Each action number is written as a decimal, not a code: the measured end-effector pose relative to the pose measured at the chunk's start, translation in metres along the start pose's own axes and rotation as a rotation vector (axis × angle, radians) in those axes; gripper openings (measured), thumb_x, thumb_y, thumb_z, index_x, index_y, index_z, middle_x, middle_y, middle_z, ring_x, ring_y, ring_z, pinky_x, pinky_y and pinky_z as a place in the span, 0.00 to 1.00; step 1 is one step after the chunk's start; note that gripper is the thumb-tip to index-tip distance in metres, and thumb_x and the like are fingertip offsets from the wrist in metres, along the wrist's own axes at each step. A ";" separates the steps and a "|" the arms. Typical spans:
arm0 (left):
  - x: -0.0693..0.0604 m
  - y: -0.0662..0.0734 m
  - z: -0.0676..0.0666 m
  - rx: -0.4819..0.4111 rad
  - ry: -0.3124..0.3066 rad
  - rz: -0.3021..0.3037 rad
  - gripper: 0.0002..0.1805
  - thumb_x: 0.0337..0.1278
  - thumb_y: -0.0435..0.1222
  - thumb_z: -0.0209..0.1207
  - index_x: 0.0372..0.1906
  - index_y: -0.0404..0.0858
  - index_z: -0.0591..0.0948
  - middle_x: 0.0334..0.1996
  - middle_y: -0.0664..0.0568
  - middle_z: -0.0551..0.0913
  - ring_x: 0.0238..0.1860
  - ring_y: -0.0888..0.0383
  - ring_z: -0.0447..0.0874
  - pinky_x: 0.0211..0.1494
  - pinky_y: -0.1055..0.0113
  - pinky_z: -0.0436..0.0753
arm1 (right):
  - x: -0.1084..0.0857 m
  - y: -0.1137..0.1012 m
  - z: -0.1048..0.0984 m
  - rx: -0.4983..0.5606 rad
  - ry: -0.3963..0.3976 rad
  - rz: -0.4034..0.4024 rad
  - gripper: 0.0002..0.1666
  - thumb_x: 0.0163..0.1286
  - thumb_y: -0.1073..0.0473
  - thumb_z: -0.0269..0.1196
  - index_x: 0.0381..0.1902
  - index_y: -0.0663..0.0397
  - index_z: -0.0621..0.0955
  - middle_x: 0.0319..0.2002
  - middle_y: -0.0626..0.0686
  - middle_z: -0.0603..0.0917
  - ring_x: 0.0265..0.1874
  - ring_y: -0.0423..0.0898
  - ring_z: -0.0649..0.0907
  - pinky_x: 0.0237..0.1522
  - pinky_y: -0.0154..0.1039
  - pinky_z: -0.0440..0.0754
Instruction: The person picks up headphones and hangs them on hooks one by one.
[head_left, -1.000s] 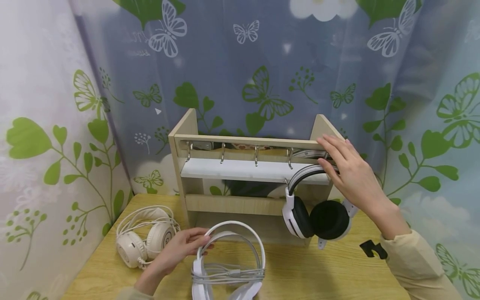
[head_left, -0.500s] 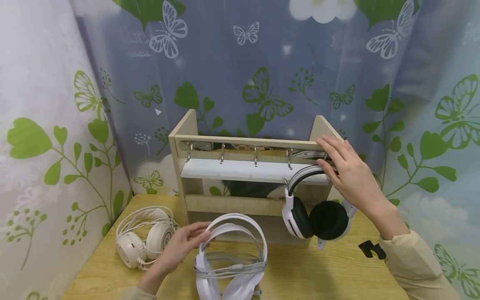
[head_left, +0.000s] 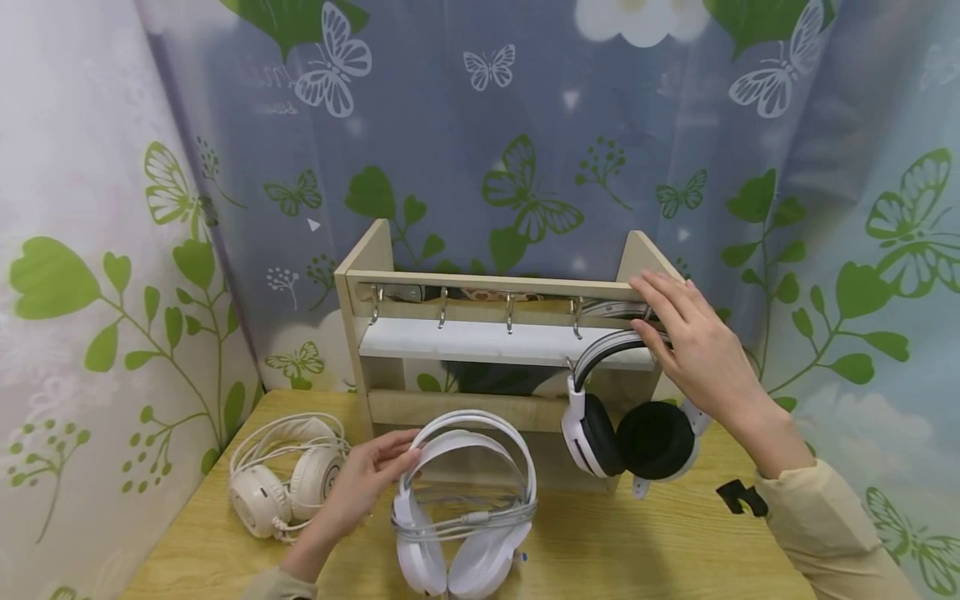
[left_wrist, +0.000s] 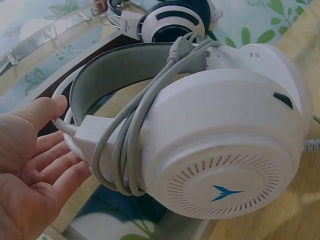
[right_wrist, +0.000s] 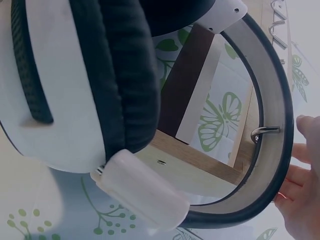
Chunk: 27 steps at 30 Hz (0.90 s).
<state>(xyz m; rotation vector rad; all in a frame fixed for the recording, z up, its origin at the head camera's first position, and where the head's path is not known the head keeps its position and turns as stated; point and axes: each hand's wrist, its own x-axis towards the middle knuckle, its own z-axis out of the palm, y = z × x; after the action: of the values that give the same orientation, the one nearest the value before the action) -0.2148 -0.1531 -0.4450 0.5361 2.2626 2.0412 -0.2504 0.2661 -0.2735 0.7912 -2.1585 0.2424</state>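
Note:
My left hand (head_left: pixel 371 475) pinches the headband of white headphones (head_left: pixel 427 567) between thumb and fingers. Grey cable (left_wrist: pixel 131 150) is wound around them, and one white ear cup with a blue mark (left_wrist: pixel 227 192) faces the left wrist camera. At the right, black-and-white headphones (head_left: pixel 587 442) hang by the headband from a metal hook (head_left: pixel 576 317) of the wooden rack (head_left: pixel 480 408); the right wrist view shows the hook (right_wrist: pixel 265 131) inside that band. My right hand (head_left: pixel 701 350) lies with extended fingers over the rack's top rail, its thumb beside the headband.
Cream headphones (head_left: pixel 258 500) with a loose cable lie on the wooden table (head_left: pixel 600 550) at the left. More hooks (head_left: pixel 442 308) line the rack's rail to the left of the hanging pair. A small black object (head_left: pixel 741 497) lies near the right sleeve. Patterned curtains surround the table.
The white headphones have risen and turned in my left hand, so both ear cups now show in the head view. My right hand and the hanging headphones stay about where they were.

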 end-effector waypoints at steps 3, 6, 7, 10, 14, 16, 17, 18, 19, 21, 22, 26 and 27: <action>0.001 0.004 0.000 0.001 0.018 0.013 0.25 0.73 0.35 0.59 0.66 0.23 0.73 0.57 0.28 0.80 0.46 0.61 0.89 0.48 0.67 0.88 | 0.000 0.000 0.001 -0.006 0.005 -0.008 0.32 0.78 0.53 0.60 0.74 0.57 0.69 0.70 0.63 0.72 0.69 0.63 0.71 0.79 0.53 0.56; 0.002 0.009 0.000 0.003 0.037 0.016 0.25 0.73 0.35 0.59 0.66 0.24 0.73 0.57 0.28 0.81 0.46 0.59 0.89 0.48 0.66 0.88 | 0.000 0.001 0.001 -0.018 0.009 -0.016 0.33 0.77 0.54 0.61 0.74 0.57 0.69 0.70 0.63 0.72 0.69 0.63 0.71 0.79 0.53 0.56; 0.003 0.011 0.000 0.004 0.041 0.015 0.25 0.73 0.35 0.59 0.66 0.24 0.73 0.57 0.29 0.81 0.47 0.58 0.89 0.48 0.66 0.88 | -0.001 0.001 0.002 -0.021 0.011 -0.018 0.33 0.77 0.54 0.61 0.74 0.57 0.69 0.70 0.63 0.72 0.69 0.63 0.71 0.79 0.53 0.56; 0.005 0.016 0.000 -0.005 0.052 0.013 0.24 0.72 0.35 0.59 0.66 0.26 0.74 0.57 0.30 0.81 0.47 0.57 0.89 0.49 0.65 0.88 | -0.001 0.002 0.002 -0.029 0.016 -0.022 0.32 0.78 0.52 0.59 0.74 0.58 0.69 0.70 0.63 0.72 0.69 0.63 0.71 0.79 0.53 0.56; 0.007 0.022 -0.001 -0.005 0.050 0.026 0.24 0.72 0.34 0.59 0.66 0.26 0.74 0.58 0.30 0.81 0.47 0.59 0.89 0.50 0.66 0.87 | -0.001 0.003 0.002 -0.032 0.019 -0.026 0.32 0.79 0.50 0.57 0.74 0.58 0.69 0.70 0.63 0.72 0.69 0.63 0.71 0.79 0.53 0.56; 0.009 0.024 -0.001 -0.001 0.050 0.037 0.24 0.72 0.34 0.59 0.66 0.26 0.74 0.58 0.30 0.81 0.48 0.59 0.89 0.50 0.67 0.87 | -0.001 0.003 0.003 -0.032 0.021 -0.028 0.32 0.79 0.50 0.57 0.74 0.58 0.69 0.70 0.63 0.72 0.69 0.63 0.71 0.79 0.53 0.56; 0.009 0.025 -0.001 0.000 0.054 0.038 0.24 0.72 0.34 0.59 0.66 0.26 0.75 0.58 0.31 0.81 0.48 0.58 0.89 0.50 0.67 0.87 | -0.001 0.003 0.003 -0.031 0.022 -0.028 0.32 0.80 0.49 0.56 0.74 0.58 0.69 0.70 0.63 0.72 0.69 0.63 0.71 0.79 0.53 0.57; 0.010 0.026 -0.001 0.002 0.056 0.043 0.24 0.72 0.34 0.60 0.66 0.26 0.75 0.58 0.31 0.81 0.49 0.58 0.89 0.50 0.68 0.87 | -0.001 0.003 0.003 -0.031 0.024 -0.029 0.32 0.80 0.48 0.56 0.74 0.58 0.69 0.70 0.63 0.72 0.69 0.63 0.71 0.78 0.53 0.57; 0.010 0.028 -0.001 0.002 0.062 0.041 0.24 0.72 0.34 0.60 0.66 0.27 0.75 0.58 0.31 0.81 0.49 0.57 0.89 0.49 0.69 0.87 | -0.001 0.003 0.003 -0.030 0.025 -0.030 0.32 0.80 0.48 0.55 0.74 0.58 0.69 0.70 0.63 0.72 0.69 0.62 0.71 0.78 0.53 0.57; 0.011 0.030 -0.001 -0.006 0.069 0.049 0.23 0.72 0.34 0.60 0.66 0.27 0.76 0.57 0.31 0.82 0.50 0.54 0.88 0.48 0.69 0.87 | -0.001 0.003 0.003 -0.028 0.026 -0.030 0.32 0.80 0.48 0.55 0.74 0.58 0.69 0.70 0.63 0.72 0.69 0.62 0.71 0.79 0.53 0.56; 0.011 0.031 -0.001 -0.012 0.072 0.052 0.23 0.72 0.34 0.60 0.65 0.27 0.76 0.57 0.32 0.82 0.49 0.55 0.89 0.48 0.69 0.87 | -0.001 0.003 0.003 -0.028 0.026 -0.030 0.32 0.80 0.48 0.55 0.74 0.58 0.69 0.70 0.63 0.72 0.70 0.62 0.71 0.79 0.53 0.56; 0.014 0.037 -0.001 -0.021 0.083 0.075 0.22 0.72 0.34 0.59 0.65 0.27 0.76 0.55 0.32 0.83 0.46 0.59 0.89 0.47 0.70 0.87 | -0.001 0.003 0.003 -0.025 0.027 -0.029 0.32 0.81 0.47 0.54 0.74 0.58 0.69 0.70 0.62 0.72 0.70 0.62 0.71 0.79 0.53 0.56; 0.014 0.038 -0.002 -0.019 0.087 0.080 0.22 0.72 0.34 0.60 0.65 0.27 0.77 0.55 0.32 0.83 0.45 0.61 0.89 0.47 0.70 0.87 | -0.001 0.003 0.003 -0.024 0.027 -0.029 0.32 0.81 0.47 0.54 0.74 0.58 0.69 0.70 0.62 0.72 0.70 0.62 0.71 0.79 0.53 0.56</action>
<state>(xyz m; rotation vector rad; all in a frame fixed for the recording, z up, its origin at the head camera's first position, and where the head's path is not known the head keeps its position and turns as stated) -0.2200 -0.1480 -0.4049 0.5565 2.3023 2.1624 -0.2537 0.2672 -0.2760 0.8010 -2.1194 0.2100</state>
